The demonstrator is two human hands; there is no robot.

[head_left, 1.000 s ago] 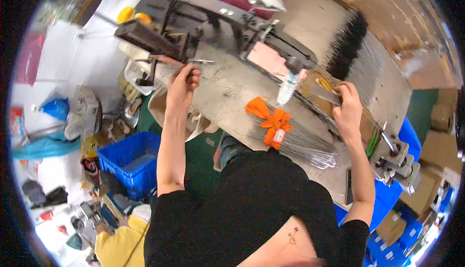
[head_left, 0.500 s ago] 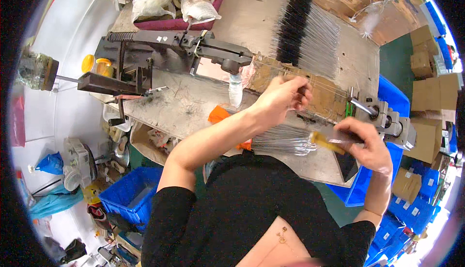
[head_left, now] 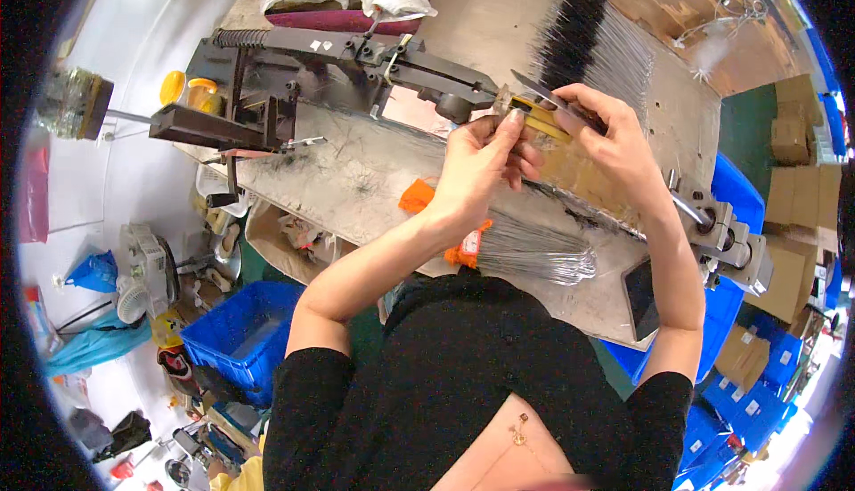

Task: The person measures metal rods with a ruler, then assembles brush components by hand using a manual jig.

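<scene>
My right hand (head_left: pixel 610 135) is closed around a hand tool (head_left: pixel 543 120) with a yellow part and a dark pointed metal blade; its exact kind is unclear. My left hand (head_left: pixel 481 157) is closed, thumb and fingers pinched beside the tool's tip. What sits in that pinch is hidden. Both hands meet close to the end of the long dark metal machine arm (head_left: pixel 427 81) on the bench. Below them lies a bundle of thin wires (head_left: pixel 534 251), with an orange wrap (head_left: pixel 417 195) near its left end.
Black-bristled brushes (head_left: pixel 570 37) with wire stems lie at the back right. A metal clamp fixture (head_left: pixel 735 246) stands at the bench's right end. A dark flat slab (head_left: pixel 641 300) rests at the front edge. A blue crate (head_left: pixel 240 348) is on the floor at left.
My right hand has swung left and away from me with the tool, up beside my left hand. The left hand has moved left to the machine arm's end. The view has shifted slightly.
</scene>
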